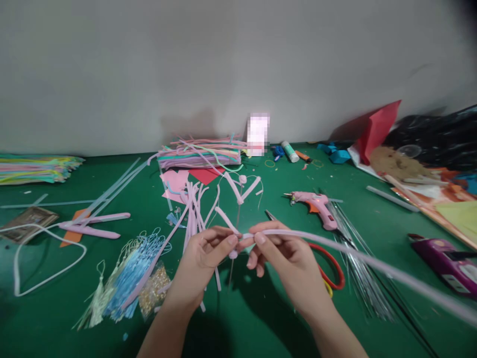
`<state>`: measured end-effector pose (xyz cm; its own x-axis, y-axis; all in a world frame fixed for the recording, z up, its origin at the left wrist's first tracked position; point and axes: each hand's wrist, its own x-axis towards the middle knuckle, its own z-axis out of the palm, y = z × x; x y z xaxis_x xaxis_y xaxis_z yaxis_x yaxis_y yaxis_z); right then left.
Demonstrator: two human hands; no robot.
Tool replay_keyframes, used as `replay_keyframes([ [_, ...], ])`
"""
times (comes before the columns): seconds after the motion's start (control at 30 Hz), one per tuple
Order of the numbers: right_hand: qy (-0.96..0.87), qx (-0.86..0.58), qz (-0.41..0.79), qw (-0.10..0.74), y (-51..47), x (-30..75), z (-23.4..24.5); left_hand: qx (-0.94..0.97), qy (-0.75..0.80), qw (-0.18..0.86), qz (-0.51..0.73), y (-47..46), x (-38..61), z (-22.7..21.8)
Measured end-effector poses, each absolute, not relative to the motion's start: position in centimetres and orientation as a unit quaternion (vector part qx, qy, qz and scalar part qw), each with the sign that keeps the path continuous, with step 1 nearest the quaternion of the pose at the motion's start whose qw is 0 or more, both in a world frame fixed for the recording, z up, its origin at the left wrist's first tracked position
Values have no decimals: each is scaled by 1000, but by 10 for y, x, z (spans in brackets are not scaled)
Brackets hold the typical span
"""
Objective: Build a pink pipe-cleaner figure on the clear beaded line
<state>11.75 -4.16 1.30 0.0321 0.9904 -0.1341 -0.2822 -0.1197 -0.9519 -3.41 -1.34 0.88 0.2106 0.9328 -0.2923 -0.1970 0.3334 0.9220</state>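
Note:
My left hand pinches a thin wire stem with lilac-pink pipe cleaner pieces wrapped on it. Above the fingers this stem carries a V-shaped pair of pipe cleaner pieces and a small round knob; another short piece angles up beside it. Thumb and forefinger of my right hand are closed on a long lilac-pink pipe cleaner, which sweeps away to the right edge. Its near end meets the stem at my left fingertips, where the exact join is hidden.
Behind my hands lie loose pink pipe cleaners and a multicoloured bundle. To the right are a pink glue gun, red-handled scissors and wires. Blue tassels, a bead bag and a pink flat iron are left.

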Motion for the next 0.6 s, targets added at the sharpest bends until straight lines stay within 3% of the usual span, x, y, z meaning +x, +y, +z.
replay_keyframes([
  [0.23,-406,-552,548,479,-41,110,14,385,454,683,424,-14,-36,6],
  [0.4,-400,-594,506,480,-40,108,15,392,464,673,422,-15,-38,3],
  [0.6,-383,-584,535,474,-39,108,14,411,474,662,410,-14,-36,7],
])
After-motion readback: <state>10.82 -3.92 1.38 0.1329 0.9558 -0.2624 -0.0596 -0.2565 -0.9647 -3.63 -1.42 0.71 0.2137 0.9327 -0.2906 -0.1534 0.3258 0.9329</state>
